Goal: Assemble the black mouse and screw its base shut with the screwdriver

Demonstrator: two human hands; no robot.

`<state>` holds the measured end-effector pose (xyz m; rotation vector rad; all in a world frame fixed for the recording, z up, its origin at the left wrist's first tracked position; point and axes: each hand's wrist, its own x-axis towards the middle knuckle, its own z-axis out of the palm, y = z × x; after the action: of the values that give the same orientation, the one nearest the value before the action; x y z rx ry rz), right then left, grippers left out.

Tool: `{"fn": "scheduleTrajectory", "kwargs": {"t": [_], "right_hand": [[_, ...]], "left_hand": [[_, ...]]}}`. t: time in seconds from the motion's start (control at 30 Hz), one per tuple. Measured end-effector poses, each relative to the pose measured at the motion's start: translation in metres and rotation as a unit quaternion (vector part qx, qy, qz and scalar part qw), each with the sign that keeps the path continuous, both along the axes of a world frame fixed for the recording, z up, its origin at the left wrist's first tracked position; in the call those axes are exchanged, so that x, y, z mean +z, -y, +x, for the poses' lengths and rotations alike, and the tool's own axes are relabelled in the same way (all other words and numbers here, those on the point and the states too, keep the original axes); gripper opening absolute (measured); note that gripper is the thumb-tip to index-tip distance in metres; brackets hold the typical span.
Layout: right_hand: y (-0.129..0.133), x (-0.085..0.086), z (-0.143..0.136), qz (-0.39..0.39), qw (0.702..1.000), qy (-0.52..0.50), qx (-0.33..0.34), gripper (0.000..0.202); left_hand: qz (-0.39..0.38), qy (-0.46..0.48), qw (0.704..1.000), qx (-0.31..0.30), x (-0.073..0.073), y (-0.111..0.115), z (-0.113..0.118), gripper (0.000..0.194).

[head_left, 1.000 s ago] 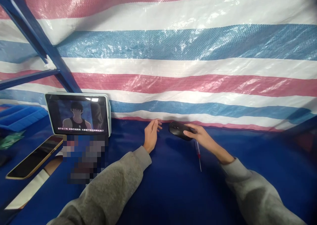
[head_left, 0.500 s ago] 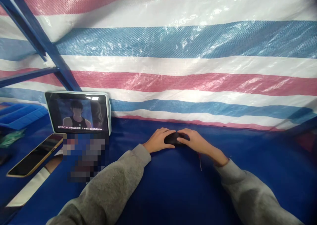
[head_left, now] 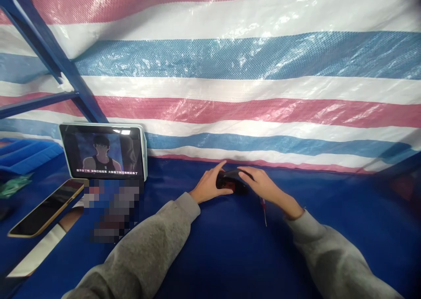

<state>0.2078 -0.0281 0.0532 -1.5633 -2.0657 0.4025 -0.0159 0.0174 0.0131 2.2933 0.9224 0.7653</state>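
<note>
A black computer mouse [head_left: 228, 185] lies on the blue table ahead of me, a dark reddish inside showing. My left hand [head_left: 210, 184] is around its left side, thumb along the near edge and index finger stretched up at the back. Its curved black top cover [head_left: 234, 174] is tilted up on the right, pinched by my right hand [head_left: 260, 184]. The fingertips on the far side are partly hidden. Just below the right hand lies a thin screwdriver [head_left: 263, 208] with a reddish handle.
At left a tablet [head_left: 103, 152] stands upright, playing a video. A phone [head_left: 46, 209] lies before it, next to a blurred-out patch. Farther left are a blue tray [head_left: 31, 154] and a green packet [head_left: 15, 187]. Striped sheeting [head_left: 246, 86] hangs behind; a blue frame [head_left: 59, 53] slants at left.
The mouse's top cover has come up from its body, exposing the inside. My right hand has risen slightly with it, and my left index finger has lifted away. More of the screwdriver shows.
</note>
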Motion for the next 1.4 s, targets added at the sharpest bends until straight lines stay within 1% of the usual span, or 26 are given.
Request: {"fn": "scheduleTrajectory", "kwargs": {"t": [0.03,0.1,0.13,0.17,0.2,0.3,0.37,0.5,0.57,0.67,0.73,0.77,0.83,0.87,0.9,0.93,0.97,1.03,1.07,1.13,1.2,1.27,1.3,1.37,1.4], "right_hand": [[-0.001,-0.002,-0.001,-0.004,1.0,-0.014,-0.016,0.046],[-0.004,-0.007,-0.002,-0.009,0.999,-0.021,-0.043,0.046],[-0.006,-0.009,-0.003,-0.007,0.999,-0.016,-0.052,0.045],[-0.008,-0.012,-0.004,-0.003,0.998,-0.008,-0.058,0.045],[-0.01,-0.014,-0.005,0.002,0.998,0.001,-0.063,0.044],[-0.016,-0.021,-0.007,0.01,0.997,0.019,-0.074,0.039],[-0.019,-0.026,-0.006,0.015,0.997,0.031,-0.074,0.035],[-0.022,-0.033,-0.004,0.026,0.996,0.057,-0.07,0.034],[-0.022,-0.033,-0.005,0.029,0.995,0.07,-0.072,0.035],[-0.017,-0.024,-0.008,0.035,0.992,0.091,-0.08,0.037],[-0.006,-0.015,-0.001,0.041,0.989,0.108,-0.094,0.039],[0.003,-0.012,0.007,0.043,0.986,0.12,-0.103,0.039],[0.032,-0.012,0.034,0.054,0.973,0.183,-0.133,0.041],[0.052,-0.018,0.052,0.059,0.965,0.205,-0.151,0.043],[0.073,-0.026,0.072,0.067,0.957,0.218,-0.18,0.046],[0.097,-0.038,0.092,0.074,0.949,0.222,-0.212,0.049],[0.12,-0.053,0.111,0.073,0.946,0.222,-0.226,0.049],[0.161,-0.084,0.136,0.067,0.949,0.218,-0.219,0.051],[0.177,-0.098,0.142,0.067,0.95,0.215,-0.215,0.053],[0.196,-0.119,0.139,0.071,0.953,0.213,-0.203,0.056],[0.198,-0.128,0.122,0.082,0.949,0.213,-0.216,0.058],[0.19,-0.128,0.102,0.08,0.948,0.209,-0.225,0.056],[0.185,-0.125,0.093,0.077,0.944,0.209,-0.242,0.057],[0.174,-0.12,0.078,0.065,0.938,0.207,-0.269,0.064],[0.169,-0.117,0.072,0.061,0.938,0.206,-0.271,0.067]], "left_hand": [[0.014,0.023,0.999,0.024,0.001,0.001,-0.001,0.086],[0.059,0.05,0.995,0.064,0.002,0.002,-0.002,0.058],[0.084,0.046,0.993,0.068,0.002,0.003,-0.002,0.043],[0.106,0.031,0.992,0.058,0.003,0.003,-0.002,0.031],[0.123,0.009,0.992,0.039,0.002,0.003,-0.001,0.023],[0.151,-0.057,0.987,-0.016,0.001,0.004,0.001,0.019],[0.153,-0.078,0.985,-0.026,-0.001,0.004,0.002,0.018],[0.155,-0.087,0.983,-0.035,-0.002,0.003,0.002,0.014],[0.161,-0.089,0.982,-0.043,-0.001,0.003,0.002,0.014],[0.169,-0.086,0.981,-0.051,-0.001,0.003,0.001,0.014],[0.171,-0.076,0.981,-0.054,-0.002,0.003,0.0,0.014],[0.171,-0.068,0.981,-0.055,-0.002,0.003,0.0,0.014],[0.17,-0.052,0.983,-0.051,-0.003,0.004,-0.001,0.015],[0.169,-0.045,0.983,-0.049,-0.003,0.004,-0.001,0.016],[0.169,-0.039,0.984,-0.045,-0.003,0.004,-0.001,0.016],[0.169,-0.035,0.984,-0.042,-0.003,0.004,-0.001,0.016],[0.168,-0.032,0.984,-0.04,-0.003,0.004,-0.001,0.016],[0.167,-0.028,0.985,-0.035,-0.002,0.003,0.0,0.016],[0.166,-0.028,0.985,-0.033,-0.002,0.003,0.0,0.016],[0.165,-0.027,0.986,-0.03,-0.002,0.003,0.001,0.016],[0.166,-0.025,0.985,-0.03,-0.002,0.003,0.001,0.016],[0.168,-0.024,0.985,-0.03,-0.001,0.004,0.001,0.017],[0.17,-0.023,0.985,-0.03,-0.002,0.004,0.001,0.017],[0.173,-0.023,0.984,-0.03,-0.002,0.004,0.001,0.016],[0.174,-0.023,0.984,-0.03,-0.002,0.004,0.0,0.016]]}}
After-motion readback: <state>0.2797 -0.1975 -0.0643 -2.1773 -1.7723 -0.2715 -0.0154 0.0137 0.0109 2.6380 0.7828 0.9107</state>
